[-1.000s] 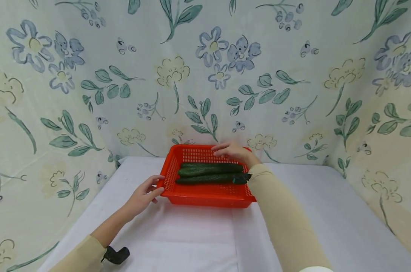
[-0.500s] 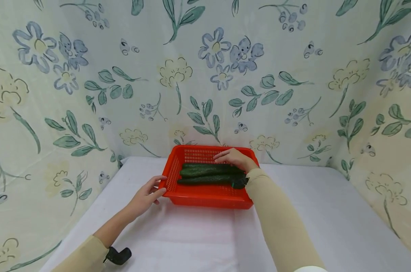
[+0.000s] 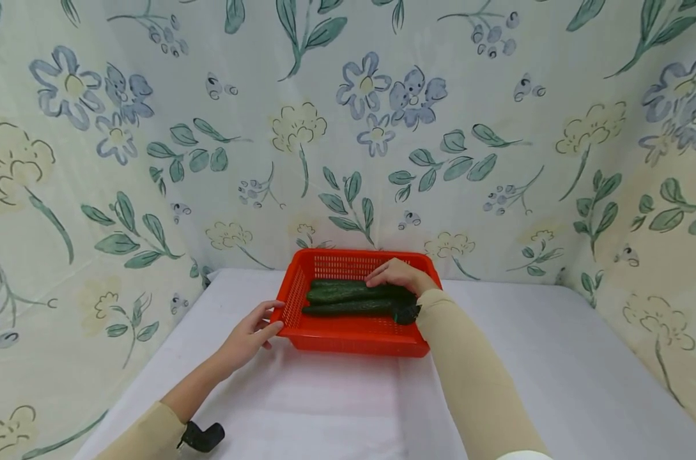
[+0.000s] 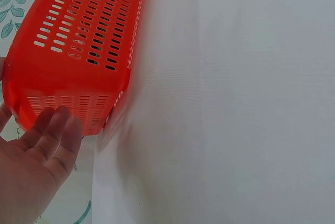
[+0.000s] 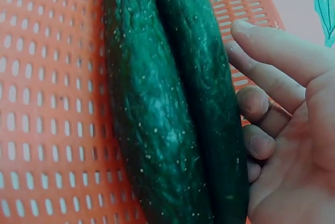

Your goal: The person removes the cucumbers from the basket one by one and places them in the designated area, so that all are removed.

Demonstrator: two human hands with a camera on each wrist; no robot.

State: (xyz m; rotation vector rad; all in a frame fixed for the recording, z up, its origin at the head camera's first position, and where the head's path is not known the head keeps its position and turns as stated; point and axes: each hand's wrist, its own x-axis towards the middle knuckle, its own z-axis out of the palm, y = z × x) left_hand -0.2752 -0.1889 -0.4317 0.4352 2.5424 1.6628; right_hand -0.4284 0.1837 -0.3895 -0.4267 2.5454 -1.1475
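Observation:
A red plastic basket (image 3: pixel 353 345) with slotted walls holds long dark green cucumbers (image 3: pixel 337 292), lying lengthwise side by side. My left hand (image 3: pixel 246 342) grips the basket's left end at the rim. In the left wrist view its fingers (image 4: pixel 64 145) lie against the basket's outer wall. Reaching into the basket from the right, my right hand (image 3: pixel 398 276) is over the back cucumber. The right wrist view shows two cucumbers (image 5: pixel 152 109) close up. There, the right hand (image 5: pixel 293 114) has loosely bent fingertips right along one cucumber's side, with the thumb apart from it.
The basket stands on a table with a white cloth (image 3: pixel 336 409), near its back edge. Behind and at both sides hangs a floral curtain (image 3: pixel 238 160). A black wrist camera (image 3: pixel 204 437) sticks out from the left sleeve, and another (image 3: pixel 406 311) from the right.
My right hand has come down from above the basket's back rim to the cucumbers, its fingers now lower. The left hand stays at the basket's left end. The head view has shifted slightly.

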